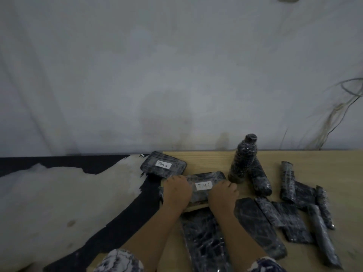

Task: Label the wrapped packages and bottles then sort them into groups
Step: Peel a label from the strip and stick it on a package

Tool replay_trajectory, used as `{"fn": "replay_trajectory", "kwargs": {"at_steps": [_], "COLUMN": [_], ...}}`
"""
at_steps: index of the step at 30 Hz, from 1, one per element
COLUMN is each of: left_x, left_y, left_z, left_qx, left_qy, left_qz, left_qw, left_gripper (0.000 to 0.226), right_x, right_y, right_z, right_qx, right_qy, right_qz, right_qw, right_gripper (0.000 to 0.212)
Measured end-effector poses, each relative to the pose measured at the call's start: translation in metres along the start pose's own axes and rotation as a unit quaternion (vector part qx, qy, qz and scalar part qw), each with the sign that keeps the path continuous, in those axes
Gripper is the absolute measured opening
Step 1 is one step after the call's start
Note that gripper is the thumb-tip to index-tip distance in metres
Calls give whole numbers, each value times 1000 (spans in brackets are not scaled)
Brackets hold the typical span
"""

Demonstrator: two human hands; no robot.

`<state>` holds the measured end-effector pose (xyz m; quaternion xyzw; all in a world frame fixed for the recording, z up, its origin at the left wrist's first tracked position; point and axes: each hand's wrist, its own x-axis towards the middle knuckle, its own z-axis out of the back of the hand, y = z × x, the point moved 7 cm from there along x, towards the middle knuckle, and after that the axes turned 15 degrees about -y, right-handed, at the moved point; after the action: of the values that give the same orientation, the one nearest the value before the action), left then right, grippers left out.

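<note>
Fingers (pixel 173 179) of left hand (pixel 176 191) and right hand (pixel 223 195) curl round ends of labelled package (pixel 203 186) on counter (pixel 206 160). Second labelled package (pixel 164 164) just behind; upright bottle (pixel 243 158) close right; more wrapped packs (pixel 290 218) lie nearby.

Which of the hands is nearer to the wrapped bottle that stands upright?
Right. The right hand grips the right end of the nearer labelled package, just beside the base of the upright bottle; the left hand holds its left end, farther away.

Forearms reach forward side by side; left hand (pixel 176 190) and right hand (pixel 223 195), palms down, apparently grip the labelled package (pixel 203 186).
</note>
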<state>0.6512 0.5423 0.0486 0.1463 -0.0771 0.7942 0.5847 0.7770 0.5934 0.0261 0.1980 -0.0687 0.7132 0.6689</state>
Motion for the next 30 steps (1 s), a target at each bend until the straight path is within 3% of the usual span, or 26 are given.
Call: {"fn": "replay_trajectory", "kwargs": {"at_steps": [4, 8, 15, 19, 27, 30], "left_x": [-31, -75, -168, -211, -262, -272], "left_y": [76, 163, 340, 424, 572, 635], "left_z": [29, 35, 60, 69, 55, 45], "left_qx": [-13, 17, 80, 116, 138, 156], "left_qy": [-72, -116, -76, -66, 2, 11], "left_qz": [62, 61, 130, 170, 262, 262], "left_qw": [995, 991, 985, 976, 955, 952], "left_gripper": [51, 52, 52, 50, 47, 36], "right_x": [-44, -98, -212, -272, -339, -356], "right_y": [62, 150, 322, 404, 560, 621], "right_z": [13, 45, 76, 74, 65, 51], "right_qx": [5, 2, 108, 141, 169, 178], "right_qy": [26, -3, 16, 78, 110, 133], "right_qz": [34, 105, 191, 258, 335, 353], "right_qw": [999, 994, 975, 953, 921, 909], "right_gripper": [16, 12, 21, 25, 28, 30]}}
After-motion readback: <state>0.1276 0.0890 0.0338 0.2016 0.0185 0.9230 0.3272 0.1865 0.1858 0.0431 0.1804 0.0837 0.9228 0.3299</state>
